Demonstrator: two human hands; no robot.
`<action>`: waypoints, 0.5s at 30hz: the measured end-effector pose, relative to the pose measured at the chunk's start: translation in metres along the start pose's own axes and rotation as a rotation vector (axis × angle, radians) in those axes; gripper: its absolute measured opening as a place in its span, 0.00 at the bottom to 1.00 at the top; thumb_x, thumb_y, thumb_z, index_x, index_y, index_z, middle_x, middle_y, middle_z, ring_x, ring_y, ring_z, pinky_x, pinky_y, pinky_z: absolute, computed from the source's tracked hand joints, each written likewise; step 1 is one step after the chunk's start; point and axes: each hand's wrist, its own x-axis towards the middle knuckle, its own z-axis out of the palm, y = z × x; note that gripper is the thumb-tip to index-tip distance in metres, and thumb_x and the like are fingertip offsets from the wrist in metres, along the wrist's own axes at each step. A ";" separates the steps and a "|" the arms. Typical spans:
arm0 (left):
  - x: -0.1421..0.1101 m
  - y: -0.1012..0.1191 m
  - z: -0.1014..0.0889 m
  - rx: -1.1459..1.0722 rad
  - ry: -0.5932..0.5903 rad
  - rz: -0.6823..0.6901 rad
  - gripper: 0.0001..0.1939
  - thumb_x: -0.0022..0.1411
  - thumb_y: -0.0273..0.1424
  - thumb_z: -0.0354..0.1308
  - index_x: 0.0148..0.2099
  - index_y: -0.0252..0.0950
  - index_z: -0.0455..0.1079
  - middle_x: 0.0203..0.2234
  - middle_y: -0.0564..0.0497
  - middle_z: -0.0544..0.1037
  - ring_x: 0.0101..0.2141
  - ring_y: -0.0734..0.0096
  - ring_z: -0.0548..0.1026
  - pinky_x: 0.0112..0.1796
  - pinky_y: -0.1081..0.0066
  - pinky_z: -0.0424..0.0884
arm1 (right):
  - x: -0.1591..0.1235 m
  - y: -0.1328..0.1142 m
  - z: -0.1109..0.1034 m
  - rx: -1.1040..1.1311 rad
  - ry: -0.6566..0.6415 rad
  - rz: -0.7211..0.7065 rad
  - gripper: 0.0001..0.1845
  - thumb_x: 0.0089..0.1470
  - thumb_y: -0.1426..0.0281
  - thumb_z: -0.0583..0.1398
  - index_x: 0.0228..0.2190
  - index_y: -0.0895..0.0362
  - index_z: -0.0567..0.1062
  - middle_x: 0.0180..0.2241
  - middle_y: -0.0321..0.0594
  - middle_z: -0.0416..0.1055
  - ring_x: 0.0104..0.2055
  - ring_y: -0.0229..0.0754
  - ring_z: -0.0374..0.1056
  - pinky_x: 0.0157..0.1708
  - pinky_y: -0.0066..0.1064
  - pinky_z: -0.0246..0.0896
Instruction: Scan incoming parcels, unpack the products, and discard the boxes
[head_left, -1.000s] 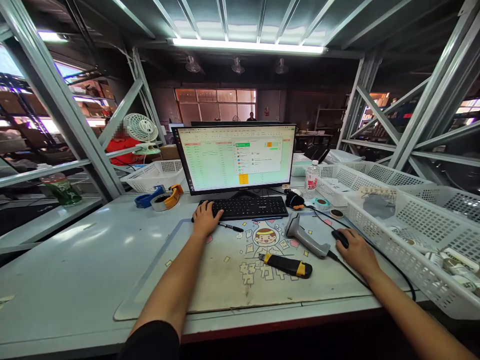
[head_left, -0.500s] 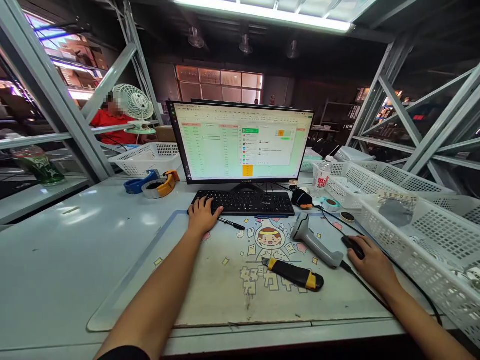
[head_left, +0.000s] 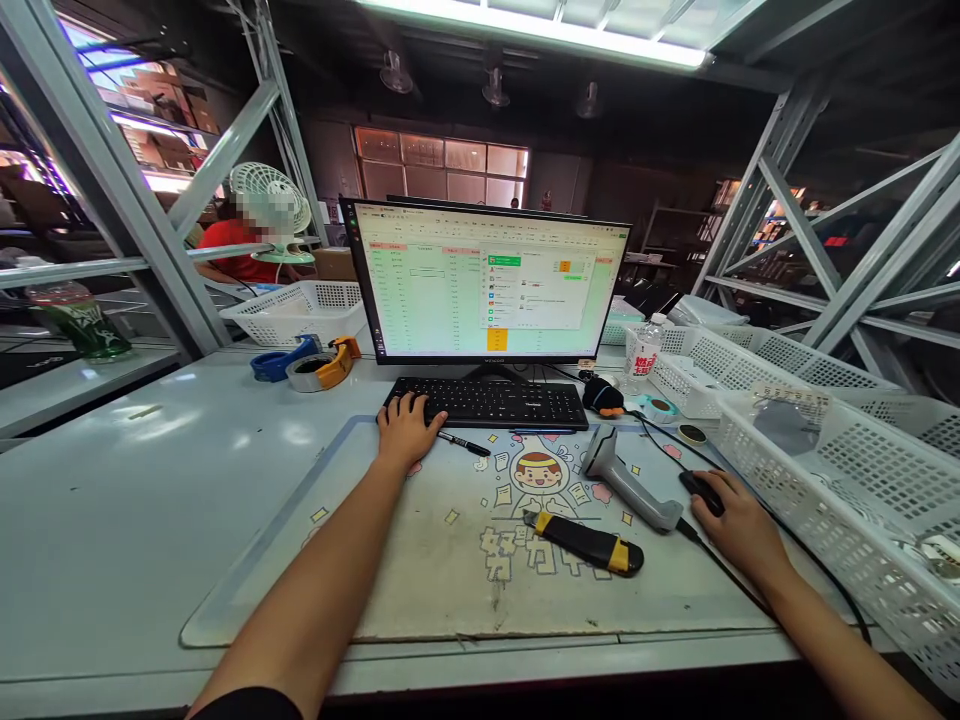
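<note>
My left hand [head_left: 406,432] rests with spread fingers on the left end of the black keyboard [head_left: 502,402]. Just right of its thumb lies a black marker pen [head_left: 465,443]. My right hand [head_left: 741,522] is curved over a black computer mouse [head_left: 703,493]. Between my arms, on the printed desk mat [head_left: 420,585], lie a grey barcode scanner [head_left: 634,485] and a black and yellow utility knife [head_left: 585,543]. The monitor [head_left: 427,310] behind the keyboard displays a spreadsheet with a chat window over it.
White plastic baskets [head_left: 817,490] line the right side; another basket [head_left: 300,312] stands back left. Blue and orange tape dispensers [head_left: 324,368] sit left of the monitor. A bottle [head_left: 645,350] stands right of it. Beyond the metal frame are a fan [head_left: 268,195] and a person in red [head_left: 236,250].
Both hands keep their places on the keyboard and mouse. The view shifts slightly. The person in red behind the fan leans a little differently.
</note>
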 end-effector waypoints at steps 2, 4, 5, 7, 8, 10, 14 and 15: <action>-0.001 0.000 0.000 0.000 0.001 0.002 0.35 0.75 0.52 0.47 0.73 0.36 0.67 0.74 0.37 0.63 0.73 0.36 0.58 0.71 0.40 0.53 | 0.000 0.000 0.000 -0.002 0.004 -0.007 0.23 0.67 0.56 0.55 0.55 0.53 0.78 0.57 0.47 0.76 0.53 0.55 0.75 0.55 0.47 0.72; -0.001 0.000 0.000 -0.001 0.003 0.003 0.35 0.76 0.52 0.47 0.73 0.36 0.67 0.74 0.37 0.63 0.73 0.36 0.58 0.71 0.40 0.53 | 0.000 0.001 0.001 -0.008 0.009 -0.012 0.23 0.67 0.56 0.55 0.55 0.53 0.78 0.57 0.47 0.76 0.53 0.55 0.75 0.55 0.47 0.72; -0.001 0.000 0.000 -0.001 0.003 0.002 0.35 0.76 0.52 0.47 0.73 0.36 0.67 0.74 0.37 0.63 0.73 0.36 0.58 0.71 0.40 0.53 | 0.000 0.001 0.001 -0.010 0.011 -0.014 0.23 0.67 0.56 0.55 0.55 0.53 0.78 0.57 0.47 0.76 0.54 0.55 0.75 0.55 0.46 0.72; -0.001 0.001 0.000 0.001 0.004 0.001 0.35 0.76 0.52 0.47 0.73 0.36 0.67 0.74 0.37 0.64 0.73 0.36 0.58 0.71 0.41 0.53 | 0.000 0.001 0.001 -0.010 0.013 -0.014 0.23 0.67 0.57 0.55 0.55 0.52 0.78 0.57 0.47 0.76 0.54 0.55 0.75 0.55 0.46 0.71; -0.001 0.001 -0.001 0.002 0.006 0.001 0.35 0.76 0.52 0.47 0.73 0.36 0.67 0.74 0.37 0.64 0.73 0.36 0.58 0.71 0.41 0.54 | 0.000 0.001 0.002 -0.011 0.013 -0.010 0.23 0.67 0.57 0.55 0.55 0.52 0.78 0.57 0.47 0.76 0.54 0.55 0.75 0.55 0.46 0.71; -0.001 0.001 -0.001 0.004 0.005 0.002 0.35 0.75 0.52 0.47 0.73 0.36 0.67 0.74 0.37 0.64 0.73 0.36 0.58 0.71 0.41 0.54 | 0.000 0.001 0.002 -0.016 0.011 0.000 0.24 0.66 0.56 0.54 0.55 0.53 0.78 0.58 0.48 0.76 0.54 0.56 0.75 0.55 0.47 0.72; -0.001 0.000 -0.001 -0.006 -0.006 0.002 0.36 0.76 0.52 0.46 0.73 0.36 0.66 0.74 0.38 0.63 0.73 0.36 0.57 0.71 0.40 0.53 | 0.000 0.001 0.002 -0.018 0.009 0.018 0.24 0.66 0.55 0.55 0.55 0.53 0.79 0.58 0.48 0.76 0.54 0.56 0.76 0.53 0.47 0.73; -0.001 0.000 -0.001 -0.008 -0.007 0.002 0.36 0.76 0.52 0.46 0.73 0.36 0.66 0.74 0.38 0.63 0.73 0.36 0.57 0.71 0.40 0.52 | 0.000 0.001 0.002 -0.014 0.009 0.019 0.24 0.66 0.55 0.55 0.55 0.53 0.79 0.58 0.47 0.76 0.54 0.56 0.76 0.53 0.47 0.73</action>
